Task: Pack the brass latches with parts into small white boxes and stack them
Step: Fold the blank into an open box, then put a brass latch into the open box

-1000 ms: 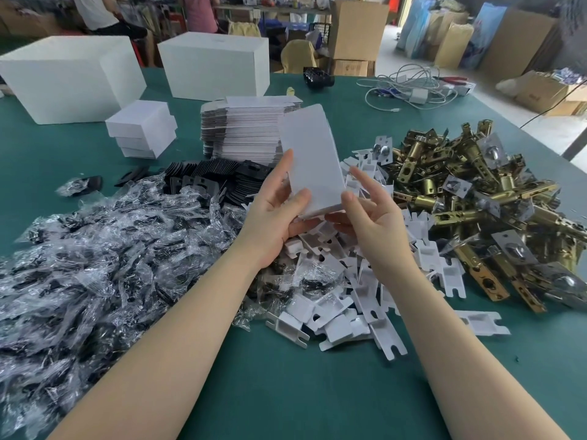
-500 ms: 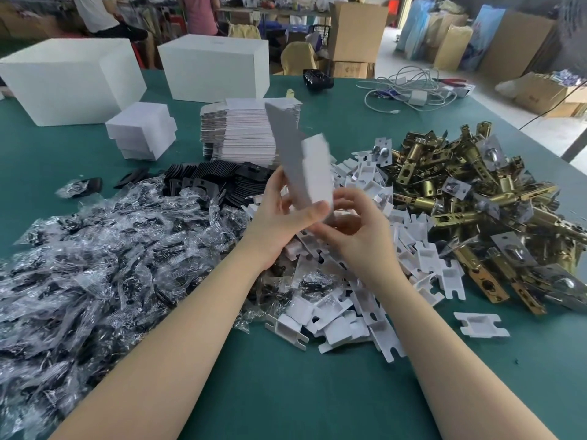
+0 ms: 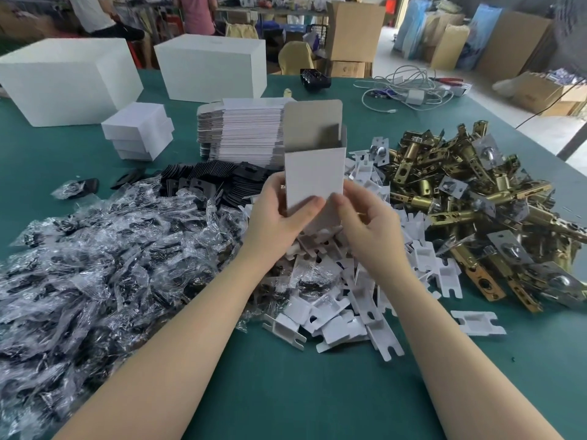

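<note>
A small white box (image 3: 313, 173) stands upright in the air at the table's middle, squared open, its top flap raised. My left hand (image 3: 279, 214) grips its lower left side, thumb on the front face. My right hand (image 3: 365, 217) pinches its lower right corner. Brass latches (image 3: 476, 198) lie heaped to the right. White card inserts (image 3: 343, 315) are scattered under and in front of my hands. Clear bags of parts (image 3: 104, 255) cover the left. Flat box blanks (image 3: 241, 131) are stacked behind the box, with black plates (image 3: 216, 179) in front of them.
Three packed small white boxes (image 3: 138, 131) are stacked at the back left. Two large white cartons (image 3: 66, 77) (image 3: 212, 68) stand at the far edge. Cables and a charger (image 3: 409, 93) lie at the back right. Bare green table (image 3: 286, 392) shows between my forearms.
The flat box blank I held has been squared open into an upright box, and it now faces me with the top flap up. Both hands have shifted to its lower end.
</note>
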Demonstrator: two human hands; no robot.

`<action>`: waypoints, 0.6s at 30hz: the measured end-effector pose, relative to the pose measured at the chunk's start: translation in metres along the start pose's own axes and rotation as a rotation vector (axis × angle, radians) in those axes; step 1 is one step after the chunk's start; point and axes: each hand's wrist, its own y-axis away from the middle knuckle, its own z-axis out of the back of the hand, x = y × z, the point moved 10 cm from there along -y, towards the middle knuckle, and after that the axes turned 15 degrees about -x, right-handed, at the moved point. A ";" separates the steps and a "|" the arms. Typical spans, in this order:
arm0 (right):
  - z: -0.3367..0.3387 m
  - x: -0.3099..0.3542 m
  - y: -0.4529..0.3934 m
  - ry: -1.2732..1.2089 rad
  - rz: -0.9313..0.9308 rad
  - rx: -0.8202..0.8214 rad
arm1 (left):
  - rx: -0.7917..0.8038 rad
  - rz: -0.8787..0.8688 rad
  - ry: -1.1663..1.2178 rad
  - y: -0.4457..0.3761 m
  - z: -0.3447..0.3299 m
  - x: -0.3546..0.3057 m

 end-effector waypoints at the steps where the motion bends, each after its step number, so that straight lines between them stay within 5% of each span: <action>1: 0.012 0.001 -0.006 0.052 0.014 -0.076 | 0.027 -0.008 -0.038 0.001 -0.002 0.002; 5: 0.068 -0.006 -0.046 0.391 0.028 -0.284 | 0.117 0.050 -0.079 0.004 -0.013 0.017; 12: 0.091 -0.042 -0.108 1.223 0.031 0.156 | 0.092 0.118 0.018 0.002 -0.012 0.023; 18: 0.063 -0.046 -0.115 1.274 0.176 0.385 | 0.103 0.177 0.076 0.003 -0.014 0.031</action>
